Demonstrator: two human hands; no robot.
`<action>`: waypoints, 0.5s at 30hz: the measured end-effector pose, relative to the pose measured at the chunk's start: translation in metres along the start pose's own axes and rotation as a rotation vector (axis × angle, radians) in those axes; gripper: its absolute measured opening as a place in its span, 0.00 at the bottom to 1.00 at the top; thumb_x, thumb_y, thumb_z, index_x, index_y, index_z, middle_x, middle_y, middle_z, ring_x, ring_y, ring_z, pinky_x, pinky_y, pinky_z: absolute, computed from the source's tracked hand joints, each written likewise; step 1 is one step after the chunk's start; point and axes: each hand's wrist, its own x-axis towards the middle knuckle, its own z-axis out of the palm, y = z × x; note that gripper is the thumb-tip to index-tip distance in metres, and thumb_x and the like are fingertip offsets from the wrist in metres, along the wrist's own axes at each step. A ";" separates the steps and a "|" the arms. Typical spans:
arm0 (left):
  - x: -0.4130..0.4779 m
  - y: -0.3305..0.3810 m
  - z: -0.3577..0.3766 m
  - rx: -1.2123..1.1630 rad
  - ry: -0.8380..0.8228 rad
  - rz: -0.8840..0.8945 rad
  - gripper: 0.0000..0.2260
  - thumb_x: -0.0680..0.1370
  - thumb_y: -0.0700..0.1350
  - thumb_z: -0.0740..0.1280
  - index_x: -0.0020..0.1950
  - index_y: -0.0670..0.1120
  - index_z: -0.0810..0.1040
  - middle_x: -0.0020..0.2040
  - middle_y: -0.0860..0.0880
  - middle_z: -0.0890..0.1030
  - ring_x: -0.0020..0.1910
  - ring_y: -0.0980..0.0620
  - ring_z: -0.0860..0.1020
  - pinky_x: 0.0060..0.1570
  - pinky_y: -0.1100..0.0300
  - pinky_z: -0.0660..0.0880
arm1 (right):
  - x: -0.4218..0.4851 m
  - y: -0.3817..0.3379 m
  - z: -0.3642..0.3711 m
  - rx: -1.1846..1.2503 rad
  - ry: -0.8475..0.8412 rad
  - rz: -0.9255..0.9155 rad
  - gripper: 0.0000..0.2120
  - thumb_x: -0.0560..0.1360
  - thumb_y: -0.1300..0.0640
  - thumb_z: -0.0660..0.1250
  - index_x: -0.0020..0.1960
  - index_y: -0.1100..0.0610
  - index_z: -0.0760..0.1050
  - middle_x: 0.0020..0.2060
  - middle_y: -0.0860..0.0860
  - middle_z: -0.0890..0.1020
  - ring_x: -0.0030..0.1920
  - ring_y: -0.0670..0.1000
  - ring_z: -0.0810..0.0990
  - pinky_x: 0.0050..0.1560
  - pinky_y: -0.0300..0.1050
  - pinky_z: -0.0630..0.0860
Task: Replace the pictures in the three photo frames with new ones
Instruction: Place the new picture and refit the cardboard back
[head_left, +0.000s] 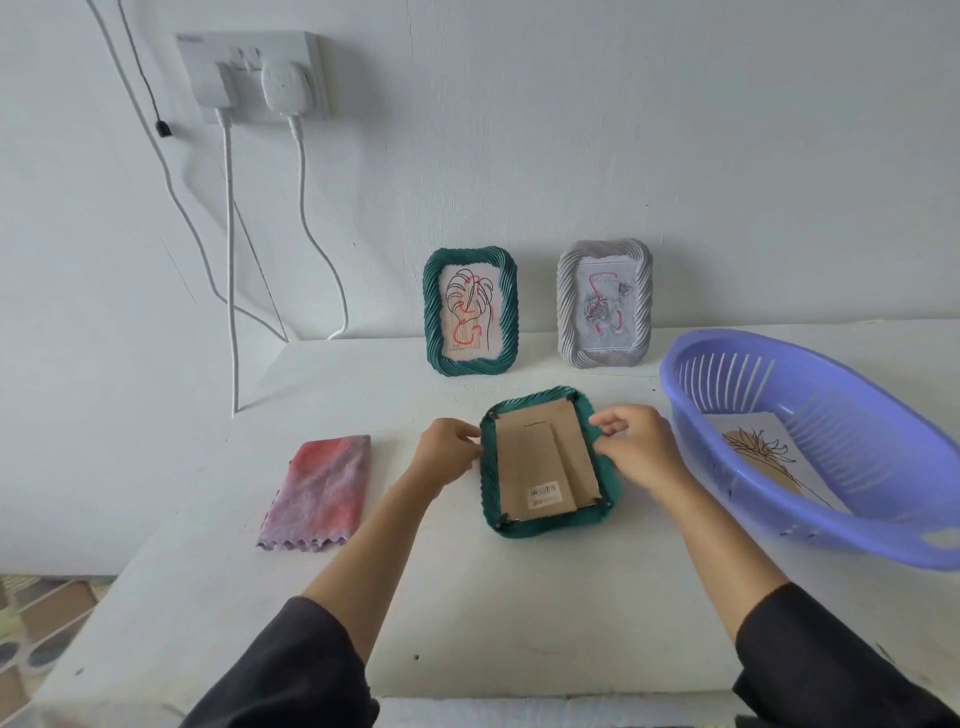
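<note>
White table (363, 597) by a white wall. A green frame (545, 525) lies on it face down, cardboard back up, between the hands. The left hand (447, 452) grips its left rim with curled fingers (470, 431), and the right hand (639, 452) pinches the right rim. Beyond the fingers stand another green frame (470, 312) and a grey frame (605, 304) — a purple basket (857, 415) holding a drawing (758, 452) sits right of them, a cloth (319, 491) left.

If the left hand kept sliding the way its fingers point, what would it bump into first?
The face-down green frame: the left hand points rightward at its left rim and seems to be touching it, so nothing lies between them.
</note>
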 end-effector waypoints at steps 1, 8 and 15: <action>-0.002 0.002 0.000 -0.013 0.011 0.006 0.13 0.76 0.34 0.64 0.60 0.37 0.78 0.42 0.45 0.77 0.38 0.48 0.75 0.52 0.54 0.76 | -0.001 -0.008 -0.006 -0.002 0.050 -0.044 0.14 0.70 0.69 0.66 0.54 0.62 0.79 0.46 0.57 0.81 0.44 0.49 0.75 0.43 0.39 0.69; -0.023 0.040 0.001 -0.340 0.027 0.116 0.13 0.79 0.40 0.62 0.62 0.38 0.76 0.45 0.47 0.77 0.43 0.50 0.74 0.51 0.56 0.76 | -0.017 -0.072 -0.028 -0.217 0.143 -0.344 0.08 0.71 0.69 0.65 0.48 0.69 0.80 0.44 0.63 0.84 0.43 0.59 0.81 0.46 0.45 0.76; -0.044 0.073 -0.006 -0.681 -0.051 0.011 0.17 0.81 0.50 0.56 0.70 0.49 0.65 0.58 0.42 0.75 0.45 0.50 0.78 0.44 0.58 0.76 | -0.028 -0.098 -0.008 -0.054 -0.156 -0.478 0.10 0.76 0.60 0.64 0.53 0.60 0.81 0.40 0.51 0.84 0.35 0.48 0.78 0.42 0.34 0.76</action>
